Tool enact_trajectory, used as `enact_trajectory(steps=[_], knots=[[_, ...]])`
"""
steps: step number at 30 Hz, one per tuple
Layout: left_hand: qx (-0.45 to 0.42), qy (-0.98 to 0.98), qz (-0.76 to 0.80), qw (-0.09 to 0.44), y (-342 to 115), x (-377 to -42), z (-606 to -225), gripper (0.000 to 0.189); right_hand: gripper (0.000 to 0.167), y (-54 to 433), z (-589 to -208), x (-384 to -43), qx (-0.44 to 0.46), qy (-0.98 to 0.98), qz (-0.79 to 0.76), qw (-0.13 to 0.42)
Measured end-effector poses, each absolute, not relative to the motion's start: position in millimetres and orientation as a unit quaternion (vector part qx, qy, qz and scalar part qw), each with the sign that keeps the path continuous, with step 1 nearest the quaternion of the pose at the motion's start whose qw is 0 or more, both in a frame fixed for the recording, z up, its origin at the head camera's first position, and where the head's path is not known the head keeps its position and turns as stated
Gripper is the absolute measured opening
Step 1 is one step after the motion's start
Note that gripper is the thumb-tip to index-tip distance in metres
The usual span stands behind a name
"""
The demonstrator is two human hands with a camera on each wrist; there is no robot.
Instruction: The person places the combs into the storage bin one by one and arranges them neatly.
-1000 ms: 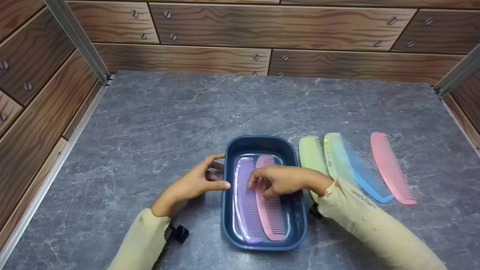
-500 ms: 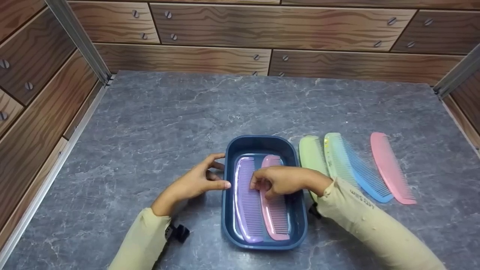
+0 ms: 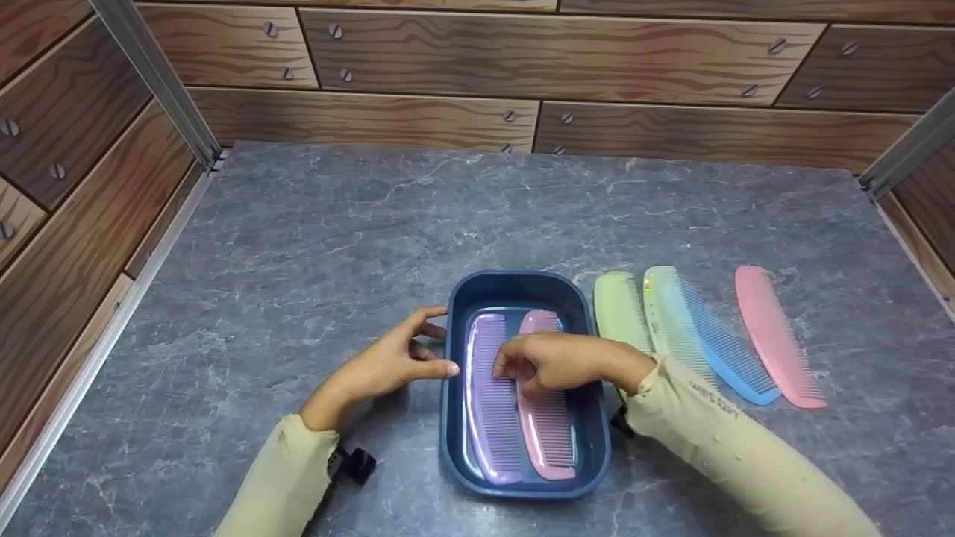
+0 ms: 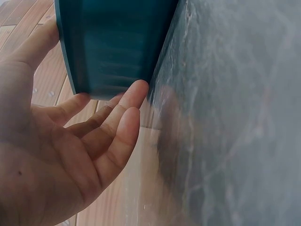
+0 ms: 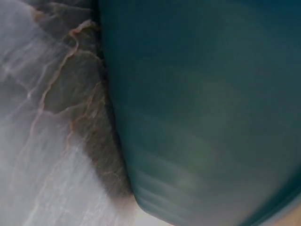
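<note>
A dark blue tray (image 3: 452,418) stands on the table near me. Inside lie a purple comb (image 3: 485,388) on the left and a pink comb (image 3: 545,440) on the right, side by side. My left hand (image 3: 388,358) touches the tray's left wall with spread, relaxed fingers; in the left wrist view its fingers (image 4: 136,94) lie against the outside. My right hand (image 3: 559,362) reaches in over the right wall, its bent fingers over the teeth of the purple comb and the pink comb's spine. Whether they pinch a comb is hidden. The right wrist view shows only the tray wall (image 5: 197,117) and table.
Right of the tray lie a green comb (image 3: 618,302), a yellow-green comb (image 3: 664,306) overlapping a blue comb (image 3: 746,384), and, apart from them, another pink comb (image 3: 768,335). Wood-patterned panels (image 3: 418,56) border the grey table (image 3: 358,224).
The pink comb in the tray slid right, away from the purple one, then stayed put. My right hand shifted right with it, then slightly back left. My left hand kept its place.
</note>
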State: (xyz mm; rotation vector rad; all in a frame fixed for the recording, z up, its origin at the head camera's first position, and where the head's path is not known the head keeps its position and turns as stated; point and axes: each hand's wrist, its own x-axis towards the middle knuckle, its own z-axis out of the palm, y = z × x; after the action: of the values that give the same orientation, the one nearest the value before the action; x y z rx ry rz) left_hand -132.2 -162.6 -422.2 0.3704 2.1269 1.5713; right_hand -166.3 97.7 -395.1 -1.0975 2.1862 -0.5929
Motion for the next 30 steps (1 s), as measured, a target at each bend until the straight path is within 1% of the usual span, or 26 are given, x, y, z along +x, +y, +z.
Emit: enact_trajectory(steps=[7,17,30], knots=[[0.132,0.774,0.572,0.236,-162,-132,-423,0.085,0.034,92,-400,-163,-0.408,0.848,-0.198,0.275],[0.129,0.776,0.573,0.231,-162,-132,-424,0.084,0.032,88,-405,-161,-0.427,0.861,-0.17,0.219],[0.133,0.778,0.567,0.235,-163,-133,-423,0.086,0.032,81,-405,-158,-0.43,0.872,-0.146,0.185]])
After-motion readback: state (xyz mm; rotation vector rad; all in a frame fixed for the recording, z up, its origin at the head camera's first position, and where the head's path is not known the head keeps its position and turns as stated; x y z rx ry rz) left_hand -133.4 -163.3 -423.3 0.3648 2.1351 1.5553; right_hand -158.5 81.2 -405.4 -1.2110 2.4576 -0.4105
